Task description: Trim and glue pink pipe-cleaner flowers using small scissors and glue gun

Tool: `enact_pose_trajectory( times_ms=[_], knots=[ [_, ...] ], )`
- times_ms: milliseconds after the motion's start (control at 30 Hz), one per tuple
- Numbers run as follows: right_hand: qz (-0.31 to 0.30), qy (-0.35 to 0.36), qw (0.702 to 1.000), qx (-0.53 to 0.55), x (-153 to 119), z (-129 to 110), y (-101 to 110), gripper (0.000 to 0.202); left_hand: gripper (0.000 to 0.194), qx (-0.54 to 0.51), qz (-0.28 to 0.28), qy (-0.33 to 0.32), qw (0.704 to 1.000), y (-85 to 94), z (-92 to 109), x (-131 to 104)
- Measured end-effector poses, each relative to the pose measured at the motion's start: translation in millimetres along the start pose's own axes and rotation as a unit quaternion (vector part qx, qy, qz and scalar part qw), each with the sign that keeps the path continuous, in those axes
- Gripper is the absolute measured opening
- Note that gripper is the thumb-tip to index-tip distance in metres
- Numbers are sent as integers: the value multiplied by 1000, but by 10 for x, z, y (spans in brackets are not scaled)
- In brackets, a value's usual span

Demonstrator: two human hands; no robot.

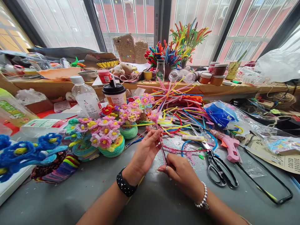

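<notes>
My left hand, with a black dotted band at the wrist, is closed, thumb and fingers pinching a pink pipe-cleaner flower. Its bloom points up and its stem runs down towards my right hand. That hand is closed around what looks like a small pair of scissors, with the blades up beside the stem. Fingers hide most of the handles. Behind both hands lies a heap of loose pipe cleaners. Pink fluff and glitter are scattered on the grey table.
Potted pipe-cleaner flowers and a clear bottle stand left, near a lidded cup. Large black-handled scissors and a pink glue gun with its black cord lie right. Jars line the back ledge.
</notes>
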State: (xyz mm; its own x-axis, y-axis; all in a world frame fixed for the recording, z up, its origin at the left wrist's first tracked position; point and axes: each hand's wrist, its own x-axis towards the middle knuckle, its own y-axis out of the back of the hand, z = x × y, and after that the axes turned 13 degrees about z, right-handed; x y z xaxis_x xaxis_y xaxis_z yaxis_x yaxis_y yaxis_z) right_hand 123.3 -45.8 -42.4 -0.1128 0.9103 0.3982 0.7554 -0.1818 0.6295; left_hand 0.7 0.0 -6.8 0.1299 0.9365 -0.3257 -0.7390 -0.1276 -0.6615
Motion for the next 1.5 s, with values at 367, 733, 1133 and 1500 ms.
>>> enact_pose_trajectory(
  times_ms=[367, 733, 1133, 1500],
  knots=[
    [-18, -15, 999, 26, 15, 9, 4, 48, 8, -35, 45, -23, 998, -18, 12, 28],
    [-112, -43, 982, 148, 17, -61, 22, 57, 11, 8, 33, -33, 999, -4, 1, 23],
    [-185, -14, 937, 297, 8, -38, 74, 65, 9, 26, 10, -13, 1000, -3, -2, 36],
    [-161, -30, 936, 311, 23, -38, 93, 63, 9, 52, -17, -13, 998, 0, -5, 29]
  ],
)
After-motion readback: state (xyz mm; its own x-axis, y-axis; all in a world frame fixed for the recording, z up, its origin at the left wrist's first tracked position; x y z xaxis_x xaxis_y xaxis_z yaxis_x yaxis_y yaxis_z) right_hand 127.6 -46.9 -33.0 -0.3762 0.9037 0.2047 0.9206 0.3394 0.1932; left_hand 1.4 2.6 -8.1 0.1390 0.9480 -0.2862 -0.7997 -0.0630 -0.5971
